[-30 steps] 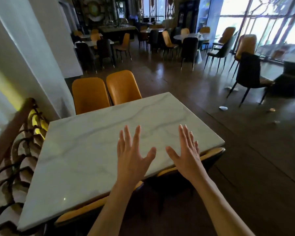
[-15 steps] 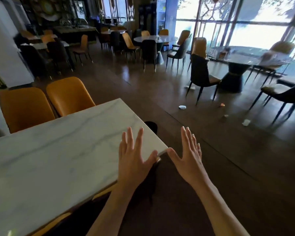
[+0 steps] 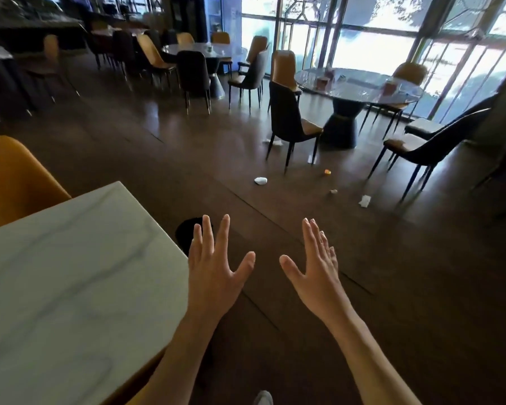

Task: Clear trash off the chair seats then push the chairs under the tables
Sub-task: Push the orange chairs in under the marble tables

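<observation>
**Two spread hands held out past the marble counter, litter on the floor ahead**

The left hand point(image 3: 214, 270) and the right hand point(image 3: 316, 273) are both raised in front of the person, backs up, fingers straight and fanned apart, holding nothing and touching nothing. The left hand sits over the near corner of the marble counter point(image 3: 70, 282); the right hand is over bare dark floor point(image 3: 421, 273).

One orange chair back point(image 3: 9, 176) shows behind the marble counter at the far left edge of the view. A strip of orange point(image 3: 146, 372) also shows beneath the counter's near edge.

Across the floor stands a round glass counter point(image 3: 360, 86) on a dark pedestal. Two dark chairs with tan seats stand pulled out from it: one point(image 3: 289, 121) on its near left side, one point(image 3: 430, 144) on its right. A third seat, pale point(image 3: 424, 125), shows just behind the right-hand chair. I cannot tell whether anything lies on these seats.

Five bits of trash lie on the floor near those chairs: a white crumpled piece point(image 3: 260, 180), a small orange scrap point(image 3: 327, 171), a tiny pale scrap point(image 3: 333, 191), a white paper point(image 3: 365, 200), and white tissue point(image 3: 275, 141) by the near chair's legs.

A second round counter point(image 3: 199, 49) with more chairs stands farther back.
</observation>
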`<state>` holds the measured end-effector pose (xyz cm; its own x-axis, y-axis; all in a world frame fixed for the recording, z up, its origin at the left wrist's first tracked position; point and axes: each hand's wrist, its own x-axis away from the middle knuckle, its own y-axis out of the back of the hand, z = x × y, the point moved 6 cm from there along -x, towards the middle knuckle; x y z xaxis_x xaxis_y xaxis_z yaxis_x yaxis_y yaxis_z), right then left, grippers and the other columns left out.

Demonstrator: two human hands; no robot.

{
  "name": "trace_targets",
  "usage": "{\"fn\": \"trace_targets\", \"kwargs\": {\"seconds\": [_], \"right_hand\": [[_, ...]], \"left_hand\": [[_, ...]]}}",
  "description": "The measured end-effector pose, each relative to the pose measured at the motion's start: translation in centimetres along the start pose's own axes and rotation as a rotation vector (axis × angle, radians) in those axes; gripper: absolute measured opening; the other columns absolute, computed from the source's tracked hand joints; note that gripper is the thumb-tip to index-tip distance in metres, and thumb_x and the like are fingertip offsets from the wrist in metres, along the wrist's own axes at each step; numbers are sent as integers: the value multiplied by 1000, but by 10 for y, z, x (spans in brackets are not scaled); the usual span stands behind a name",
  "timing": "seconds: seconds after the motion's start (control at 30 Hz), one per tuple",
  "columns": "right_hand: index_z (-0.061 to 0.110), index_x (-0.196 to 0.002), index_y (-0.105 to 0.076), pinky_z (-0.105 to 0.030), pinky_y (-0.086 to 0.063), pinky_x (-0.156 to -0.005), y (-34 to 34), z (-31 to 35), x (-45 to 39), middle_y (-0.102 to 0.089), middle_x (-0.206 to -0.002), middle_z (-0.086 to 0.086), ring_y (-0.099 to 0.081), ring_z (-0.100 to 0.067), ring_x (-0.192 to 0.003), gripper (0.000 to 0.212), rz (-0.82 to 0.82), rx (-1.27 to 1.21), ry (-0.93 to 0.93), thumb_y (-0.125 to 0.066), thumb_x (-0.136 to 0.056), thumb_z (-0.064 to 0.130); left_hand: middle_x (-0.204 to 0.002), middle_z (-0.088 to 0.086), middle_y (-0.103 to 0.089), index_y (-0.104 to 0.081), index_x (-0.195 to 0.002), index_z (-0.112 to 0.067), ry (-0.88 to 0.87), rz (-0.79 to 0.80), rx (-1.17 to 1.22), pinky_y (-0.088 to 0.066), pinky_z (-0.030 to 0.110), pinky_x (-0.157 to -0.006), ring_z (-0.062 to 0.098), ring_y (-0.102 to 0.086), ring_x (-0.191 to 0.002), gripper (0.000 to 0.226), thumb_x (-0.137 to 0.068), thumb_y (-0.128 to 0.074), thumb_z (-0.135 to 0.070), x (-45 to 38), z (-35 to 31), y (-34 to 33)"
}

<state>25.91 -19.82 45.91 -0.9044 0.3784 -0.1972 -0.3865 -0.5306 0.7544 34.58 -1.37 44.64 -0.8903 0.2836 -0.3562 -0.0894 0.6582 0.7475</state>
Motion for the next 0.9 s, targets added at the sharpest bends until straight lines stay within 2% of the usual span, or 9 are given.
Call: {"fn": "trace_targets", "kwargs": {"seconds": [0.17,0.3,0.47,0.67,0.9], "right_hand": [[35,-156,8,-34,9,-121,2,-25,-95,13,-163,14,14,-10,-150,84,19,23,-4,-46,-95,56],[34,-157,6,-34,8,-121,-3,-35,-164,12,-163,14,13,-9,-151,83,40,9,4,-45,-96,56],[34,-157,6,-39,5,-124,-22,-36,-244,11,-164,15,14,-9,-151,83,80,-30,51,-47,-96,53],[33,-158,4,-36,6,-123,-59,-50,-350,9,-165,14,14,-9,-150,82,145,-71,134,-47,-97,53],[33,-157,5,-42,3,-124,-98,-67,-508,7,-165,9,11,-13,-151,81,244,-93,236,-47,-97,53]], "left_hand": [[-166,2,-3,-12,-154,-42,50,3,42,-21,53,-117,26,-3,-152,83,-83,-29,-81,-86,2,-51],[-166,-2,4,-4,-153,-46,67,5,21,-13,46,-117,20,3,-152,82,-84,-30,-81,-144,4,-72],[-165,-2,6,5,-150,-51,116,-37,7,-12,45,-118,19,6,-152,79,-84,-28,-80,-211,20,-83],[-166,-2,8,3,-153,-48,189,-65,-53,-10,42,-118,19,8,-152,82,-84,-28,-80,-295,46,-111],[-165,1,12,5,-154,-44,285,-108,-156,-6,41,-118,21,11,-151,83,-86,-25,-81,-419,68,-149]]}}
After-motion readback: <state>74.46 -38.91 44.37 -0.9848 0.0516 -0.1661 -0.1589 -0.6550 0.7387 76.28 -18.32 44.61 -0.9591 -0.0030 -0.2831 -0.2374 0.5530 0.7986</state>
